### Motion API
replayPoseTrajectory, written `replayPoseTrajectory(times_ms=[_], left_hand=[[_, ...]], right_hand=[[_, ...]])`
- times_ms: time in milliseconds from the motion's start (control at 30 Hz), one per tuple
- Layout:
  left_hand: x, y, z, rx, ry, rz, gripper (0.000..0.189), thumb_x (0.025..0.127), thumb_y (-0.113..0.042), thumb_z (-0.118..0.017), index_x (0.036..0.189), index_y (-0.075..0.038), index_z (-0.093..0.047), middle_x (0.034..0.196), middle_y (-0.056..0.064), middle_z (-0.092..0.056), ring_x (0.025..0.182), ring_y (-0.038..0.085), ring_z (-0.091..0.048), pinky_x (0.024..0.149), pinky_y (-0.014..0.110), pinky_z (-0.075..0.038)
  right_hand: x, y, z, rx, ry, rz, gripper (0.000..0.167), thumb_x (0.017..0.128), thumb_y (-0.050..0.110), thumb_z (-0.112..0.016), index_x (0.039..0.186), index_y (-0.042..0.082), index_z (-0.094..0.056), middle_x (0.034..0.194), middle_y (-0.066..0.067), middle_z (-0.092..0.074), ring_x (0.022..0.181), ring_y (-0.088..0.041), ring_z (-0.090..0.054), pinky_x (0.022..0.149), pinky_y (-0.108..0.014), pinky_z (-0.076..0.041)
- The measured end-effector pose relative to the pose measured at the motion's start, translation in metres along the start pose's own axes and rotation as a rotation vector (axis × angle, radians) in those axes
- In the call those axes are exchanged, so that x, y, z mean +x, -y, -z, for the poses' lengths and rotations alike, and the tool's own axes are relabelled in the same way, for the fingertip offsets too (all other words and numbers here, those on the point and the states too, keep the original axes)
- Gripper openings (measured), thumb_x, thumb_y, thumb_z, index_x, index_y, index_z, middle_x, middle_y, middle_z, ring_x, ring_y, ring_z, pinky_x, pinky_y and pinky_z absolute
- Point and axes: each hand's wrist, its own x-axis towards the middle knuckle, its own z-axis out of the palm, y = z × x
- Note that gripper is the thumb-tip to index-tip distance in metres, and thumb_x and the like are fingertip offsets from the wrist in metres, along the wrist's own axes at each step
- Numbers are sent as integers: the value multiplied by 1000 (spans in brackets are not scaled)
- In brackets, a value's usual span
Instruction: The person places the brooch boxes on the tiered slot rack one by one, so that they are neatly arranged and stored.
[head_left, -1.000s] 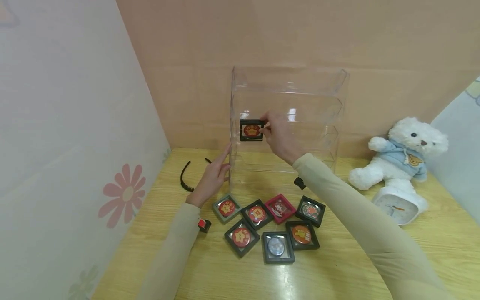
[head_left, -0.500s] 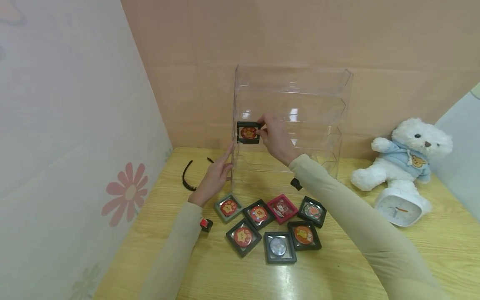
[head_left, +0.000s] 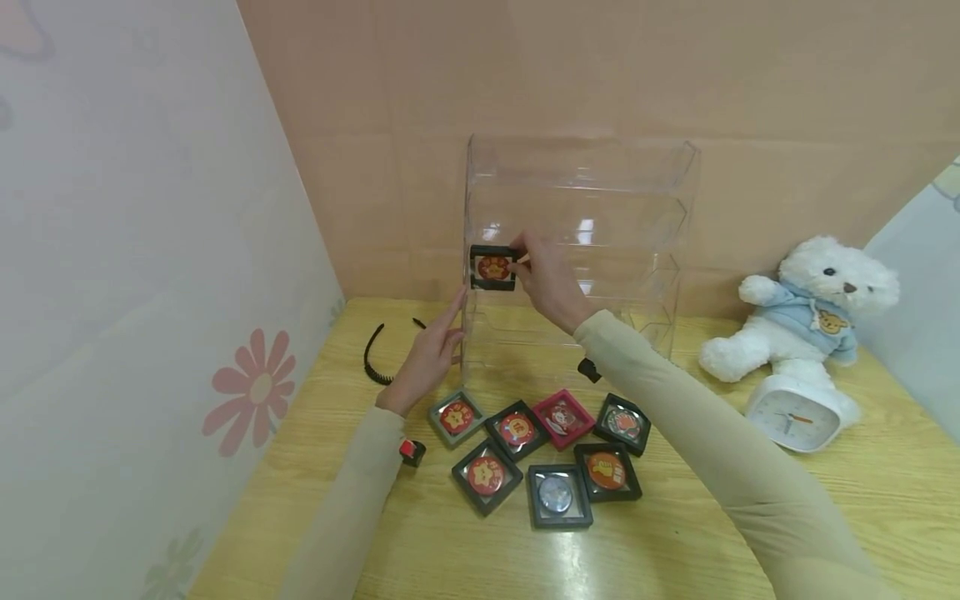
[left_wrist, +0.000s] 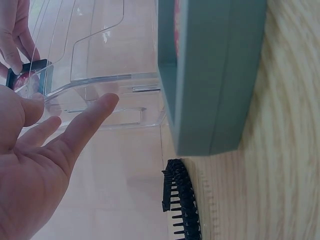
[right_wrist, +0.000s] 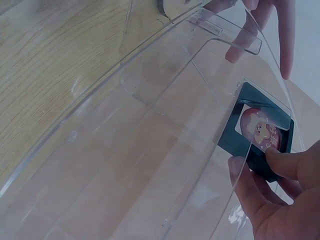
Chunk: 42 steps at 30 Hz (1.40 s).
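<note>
Currently, a black, red-badged case (head_left: pixel 492 267) sits mid-frame, pinched by your right hand (head_left: pixel 551 283), above and right of your straight-fingered left hand (head_left: pixel 426 357).

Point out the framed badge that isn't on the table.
The black-framed red badge pinched in the right hand, at the left side of the clear rack; the other seven framed badges lie on the table.

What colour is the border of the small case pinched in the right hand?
The case's border is black; the head view shows it best.
</note>
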Motion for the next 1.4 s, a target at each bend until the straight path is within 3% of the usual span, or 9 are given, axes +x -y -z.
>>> replayPoseTrajectory(times_ms=[200, 367, 600, 833, 1167, 1400], left_hand=[[2, 3, -1, 0, 5, 0, 73, 107, -5, -42, 164, -37, -10, 166, 0, -22, 128, 37, -55, 79, 30, -62], [2, 4, -1, 1, 13, 0, 73, 107, -6, -42, 163, -39, -9, 166, 0, -23, 129, 37, -54, 79, 30, -62], [3, 6, 4, 71, 1, -35, 72, 108, -6, -44, 164, -34, -9, 164, 3, -26, 131, 33, -52, 96, 39, -56], [2, 9, 11, 29, 12, 3, 73, 108, -6, -43, 163, -40, -8, 165, -2, -23, 131, 35, -52, 84, 31, -61], [0, 9, 18, 86, -4, -12, 74, 107, -6, -45, 164, -37, -9, 164, 1, -26, 129, 35, -54, 91, 36, -59], [-2, 10, 20, 30, 7, 14, 73, 108, -6, -43, 163, -41, -10, 164, 7, -25, 126, 39, -55, 79, 32, -62]], right_hand=[[-1, -2, 0, -19, 3, -5, 22, 98, 4, -67, 119, 2, -59, 114, -13, -66, 98, -24, -65, 80, -34, -61], [-2, -2, 5, -51, 28, -30, 33, 99, 8, -68, 129, 4, -55, 119, -16, -62, 101, -28, -65, 84, -38, -60], [-6, -1, 24, -61, -22, 12, 40, 99, 8, -68, 135, -1, -53, 118, -22, -61, 100, -33, -65, 87, -44, -59], [-17, 0, 47, -92, -56, 46, 36, 100, 11, -67, 132, 1, -55, 117, -17, -63, 99, -31, -64, 87, -45, -59], [-37, 6, 62, -141, -33, 30, 31, 103, 17, -62, 130, 4, -56, 110, -14, -67, 95, -26, -65, 82, -43, -59], [-62, 6, 67, -97, -7, 21, 30, 107, 21, -55, 131, 4, -56, 104, -13, -70, 93, -26, -67, 81, -44, -59]])
